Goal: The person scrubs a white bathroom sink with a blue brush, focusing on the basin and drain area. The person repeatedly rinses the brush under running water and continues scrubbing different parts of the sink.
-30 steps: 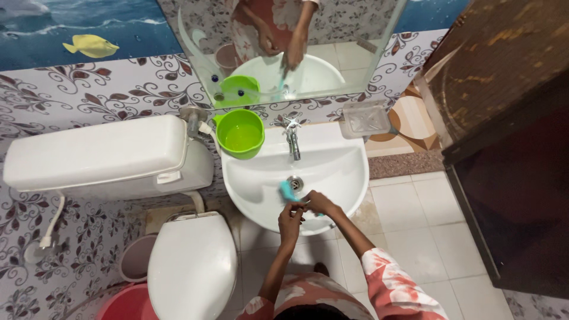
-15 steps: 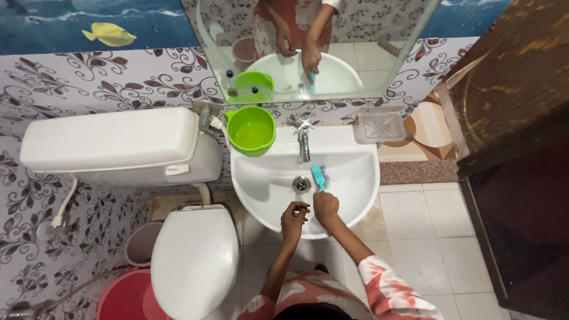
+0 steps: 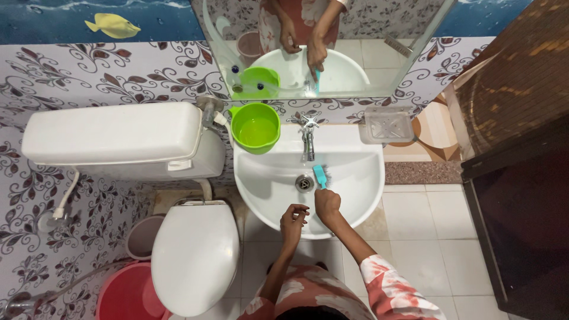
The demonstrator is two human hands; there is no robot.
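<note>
A white wash basin sits below me with a chrome tap at its back and a drain in the middle. My right hand grips a teal scrub brush, whose head rests inside the basin just right of the drain. My left hand hovers over the basin's front rim, fingers loosely curled, holding nothing. A green plastic mug stands on the basin's back left corner.
A white toilet with closed lid and cistern stands to the left. A red bucket sits at the lower left. A clear soap dish hangs on the wall, a mirror above, a dark wooden door at right.
My right hand has moved the brush from the left of the drain to its right. My left hand has let go and drawn back toward the front rim.
</note>
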